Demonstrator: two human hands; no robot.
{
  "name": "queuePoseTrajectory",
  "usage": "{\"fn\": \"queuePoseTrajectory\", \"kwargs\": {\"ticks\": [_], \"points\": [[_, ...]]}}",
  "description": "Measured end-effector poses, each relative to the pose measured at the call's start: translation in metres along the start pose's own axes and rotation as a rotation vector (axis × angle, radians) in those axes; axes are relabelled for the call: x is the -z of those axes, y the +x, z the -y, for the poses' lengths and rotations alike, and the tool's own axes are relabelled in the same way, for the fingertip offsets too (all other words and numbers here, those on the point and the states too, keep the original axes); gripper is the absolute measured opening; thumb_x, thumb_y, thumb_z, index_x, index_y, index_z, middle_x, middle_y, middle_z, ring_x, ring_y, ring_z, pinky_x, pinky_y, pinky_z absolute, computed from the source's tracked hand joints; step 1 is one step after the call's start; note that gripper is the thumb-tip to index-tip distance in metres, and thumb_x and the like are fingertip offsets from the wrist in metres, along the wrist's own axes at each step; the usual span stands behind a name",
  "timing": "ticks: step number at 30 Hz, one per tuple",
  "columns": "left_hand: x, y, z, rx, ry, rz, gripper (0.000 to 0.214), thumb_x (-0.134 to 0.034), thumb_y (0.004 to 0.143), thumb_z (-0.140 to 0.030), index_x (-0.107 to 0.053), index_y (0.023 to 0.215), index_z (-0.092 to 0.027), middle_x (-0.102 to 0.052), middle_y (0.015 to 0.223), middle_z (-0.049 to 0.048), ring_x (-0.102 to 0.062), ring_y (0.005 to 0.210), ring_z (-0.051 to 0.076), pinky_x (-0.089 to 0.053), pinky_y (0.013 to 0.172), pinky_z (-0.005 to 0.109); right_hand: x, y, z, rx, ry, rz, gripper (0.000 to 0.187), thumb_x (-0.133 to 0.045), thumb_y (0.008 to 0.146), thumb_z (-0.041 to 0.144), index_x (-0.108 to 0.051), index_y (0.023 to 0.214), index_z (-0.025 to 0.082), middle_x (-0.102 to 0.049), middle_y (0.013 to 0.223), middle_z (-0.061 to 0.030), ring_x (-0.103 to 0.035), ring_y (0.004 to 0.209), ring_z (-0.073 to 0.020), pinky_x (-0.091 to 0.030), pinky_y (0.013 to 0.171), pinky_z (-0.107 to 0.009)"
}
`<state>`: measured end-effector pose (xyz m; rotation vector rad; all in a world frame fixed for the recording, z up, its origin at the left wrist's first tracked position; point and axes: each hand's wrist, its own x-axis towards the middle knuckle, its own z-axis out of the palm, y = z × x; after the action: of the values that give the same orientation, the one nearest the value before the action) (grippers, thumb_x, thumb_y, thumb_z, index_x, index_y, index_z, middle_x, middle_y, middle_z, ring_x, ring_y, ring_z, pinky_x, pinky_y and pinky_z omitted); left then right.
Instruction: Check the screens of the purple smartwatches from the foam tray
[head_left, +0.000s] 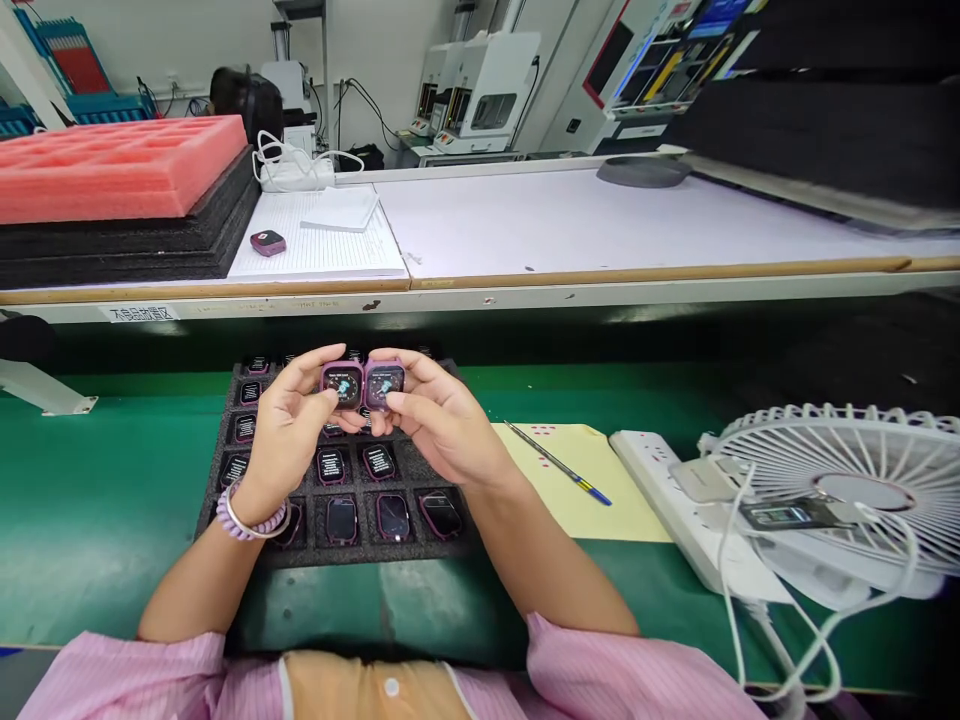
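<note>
Side by side above a black foam tray (300, 557), two smartwatch bodies with lit screens are held up. My left hand (291, 425) is closed on the left smartwatch (345, 380), its thumb on the lower screen edge. Closed on the right smartwatch (384, 378), my right hand (442, 420) also has its thumb on the screen. The two cases appear to touch or nearly touch. Several more purple-framed watches lie in the tray's pockets, some showing white text and the front ones dark, such as one watch (393, 517). My hands hide part of the tray.
Right of the tray lies yellow paper (600, 460) with a pen (559, 463). A power strip (667, 500) and a white fan (847, 490) with loose cables stand farther right. On the raised shelf are pink foam (202, 175), a notebook (322, 255) and a small purple device (268, 242).
</note>
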<state>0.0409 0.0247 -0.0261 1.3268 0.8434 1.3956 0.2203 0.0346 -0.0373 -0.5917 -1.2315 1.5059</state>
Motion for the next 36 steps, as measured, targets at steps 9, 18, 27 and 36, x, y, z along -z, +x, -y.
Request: {"fn": "queuePoseTrajectory", "kwargs": {"ticks": [9,18,27,36], "points": [[0.002,0.004,0.006,0.037,-0.006,0.018,0.035,-0.069,0.084,-0.023,-0.064,0.118,-0.019,-0.077,0.110,0.0050,-0.075,0.063,0.013,-0.069,0.063,0.025,0.007,0.005,-0.006,-0.023,-0.028,-0.005,0.041,-0.078,0.085,0.030,-0.063,0.123,0.022,-0.070,0.090,0.0011,-0.064,0.066,-0.0143,-0.054,0.062,-0.031],[0.001,0.006,0.010,0.019,0.011,0.037,0.031,-0.072,0.086,-0.024,-0.063,0.116,-0.020,-0.076,0.109,0.0035,-0.075,0.064,0.012,-0.069,0.064,0.024,0.008,0.006,-0.008,-0.013,-0.051,-0.028,0.041,-0.081,0.086,0.035,-0.063,0.121,0.022,-0.069,0.091,0.0007,-0.063,0.063,-0.0133,-0.054,0.062,-0.030],[0.003,0.006,0.010,0.057,0.018,0.038,0.036,-0.069,0.083,-0.023,-0.061,0.118,-0.021,-0.074,0.106,0.0026,-0.073,0.062,0.011,-0.069,0.067,0.027,0.006,0.005,-0.006,0.011,-0.080,-0.013,0.043,-0.076,0.082,0.027,-0.062,0.122,0.023,-0.068,0.097,-0.0004,-0.063,0.067,-0.0139,-0.056,0.065,-0.031],[0.003,0.007,0.012,0.036,0.081,0.062,0.052,-0.075,0.080,-0.019,-0.060,0.129,-0.023,-0.074,0.126,0.0073,-0.075,0.073,0.012,-0.069,0.075,0.025,0.006,0.006,-0.013,0.039,-0.055,-0.026,0.051,-0.081,0.077,0.021,-0.059,0.123,0.025,-0.065,0.107,-0.0005,-0.062,0.075,-0.0129,-0.059,0.074,-0.029]]}}
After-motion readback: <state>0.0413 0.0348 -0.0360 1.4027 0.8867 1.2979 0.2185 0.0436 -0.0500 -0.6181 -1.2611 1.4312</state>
